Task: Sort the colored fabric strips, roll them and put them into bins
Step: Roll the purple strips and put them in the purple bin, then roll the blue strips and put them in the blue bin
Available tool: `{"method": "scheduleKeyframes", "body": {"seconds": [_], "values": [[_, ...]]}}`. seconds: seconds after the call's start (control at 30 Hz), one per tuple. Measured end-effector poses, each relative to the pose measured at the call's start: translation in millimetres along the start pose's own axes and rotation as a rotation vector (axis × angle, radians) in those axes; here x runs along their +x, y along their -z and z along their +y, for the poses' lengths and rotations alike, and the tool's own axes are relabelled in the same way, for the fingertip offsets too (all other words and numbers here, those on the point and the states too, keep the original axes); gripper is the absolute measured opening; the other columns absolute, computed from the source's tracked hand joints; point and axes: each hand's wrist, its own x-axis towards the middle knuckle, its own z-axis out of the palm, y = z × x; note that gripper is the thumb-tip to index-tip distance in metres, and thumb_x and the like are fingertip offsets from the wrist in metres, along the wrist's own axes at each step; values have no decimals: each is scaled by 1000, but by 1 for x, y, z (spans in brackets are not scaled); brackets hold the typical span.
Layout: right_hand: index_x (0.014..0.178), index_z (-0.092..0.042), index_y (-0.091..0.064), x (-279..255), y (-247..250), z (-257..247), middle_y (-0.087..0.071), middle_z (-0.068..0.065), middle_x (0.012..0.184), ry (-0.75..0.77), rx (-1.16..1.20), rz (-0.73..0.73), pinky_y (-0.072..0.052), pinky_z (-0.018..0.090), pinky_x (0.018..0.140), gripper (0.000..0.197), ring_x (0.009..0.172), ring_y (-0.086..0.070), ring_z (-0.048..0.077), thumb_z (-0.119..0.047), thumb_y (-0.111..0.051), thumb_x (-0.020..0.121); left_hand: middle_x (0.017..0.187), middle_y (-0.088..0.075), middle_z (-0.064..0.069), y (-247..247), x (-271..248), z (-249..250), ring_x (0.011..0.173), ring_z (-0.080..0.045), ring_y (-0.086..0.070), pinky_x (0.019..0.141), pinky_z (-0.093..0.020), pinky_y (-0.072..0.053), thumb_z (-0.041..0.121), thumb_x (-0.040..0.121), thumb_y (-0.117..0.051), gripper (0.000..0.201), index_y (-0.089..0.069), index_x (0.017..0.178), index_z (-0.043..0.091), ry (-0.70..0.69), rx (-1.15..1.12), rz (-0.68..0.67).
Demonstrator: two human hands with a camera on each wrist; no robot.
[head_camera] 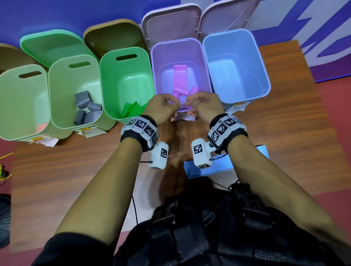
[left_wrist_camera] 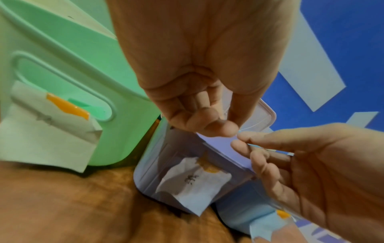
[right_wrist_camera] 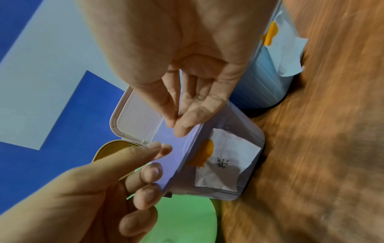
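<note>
Purple bin (head_camera: 153, 74) w/ pink rolls (head_camera: 181, 91); left hand (head_camera: 161, 107), right hand (head_camera: 203, 103) fingers loosely curled, holding nothing; wooden counter (head_camera: 283, 129).

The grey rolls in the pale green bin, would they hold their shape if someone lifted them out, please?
Probably only loosely: the grey rolls look like soft, untied fabric, so they may unroll. They seem light, lying tumbled against each other in the pale green bin.
</note>
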Motion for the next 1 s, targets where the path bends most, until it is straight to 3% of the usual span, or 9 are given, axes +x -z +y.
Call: {"method": "scheduleKeyframes", "body": {"seconds": [0.17,0.37,0.53,0.7,0.83,0.9,1.0], "values": [[86,-8,-67,-22,16,14,-69,6,77,11,16,14,-47,16,49,19,47,-58,6,1,-53,95,58,-60,-4,-17,-17,-5,38,-9,-53,40,-17,-38,17,93,-65,20,-59,74,16,-35,-10,-27],[77,-14,-66,-49,34,46,-69,3,74,-35,-46,8,-46,15,50,23,49,-58,6,2,-56,89,57,-59,-1,-50,-38,-27,38,-7,-54,39,-16,-37,19,94,-64,21,-56,76,15,45,59,-129],[79,-15,-65,-68,32,78,-67,4,74,-110,-110,-50,-47,15,52,22,55,-59,10,4,-58,89,62,-59,-4,-74,-50,-63,38,-4,-52,38,-16,-39,8,93,-65,17,-59,79,16,122,73,-202],[80,-15,-68,-81,16,118,-68,5,78,-160,-230,-98,-52,26,66,14,62,-63,14,-3,-67,86,65,-65,3,-85,-63,-110,58,-13,-56,55,-22,-43,2,87,-64,24,-66,85,26,143,138,-284],[77,-20,-69,-85,4,141,-72,1,84,-185,-314,-90,-57,31,79,14,76,-68,17,-9,-76,81,65,-65,9,-89,-69,-128,59,-12,-56,63,-22,-46,12,79,-65,24,-69,97,28,143,200,-305],[80,-20,-69,-86,-1,148,-71,-1,88,-212,-340,-96,-56,28,82,14,83,-67,15,-10,-78,80,66,-64,12,-92,-70,-133,61,-13,-58,67,-21,-49,12,79,-62,28,-70,101,28,126,230,-285],[90,-16,-73,-87,-3,153,-71,-4,95,-260,-436,-87,-49,20,78,14,90,-65,12,-14,-80,79,69,-68,9,-93,-69,-139,71,-19,-64,73,-29,-54,12,81,-59,26,-70,90,33,125,237,-261]]}}
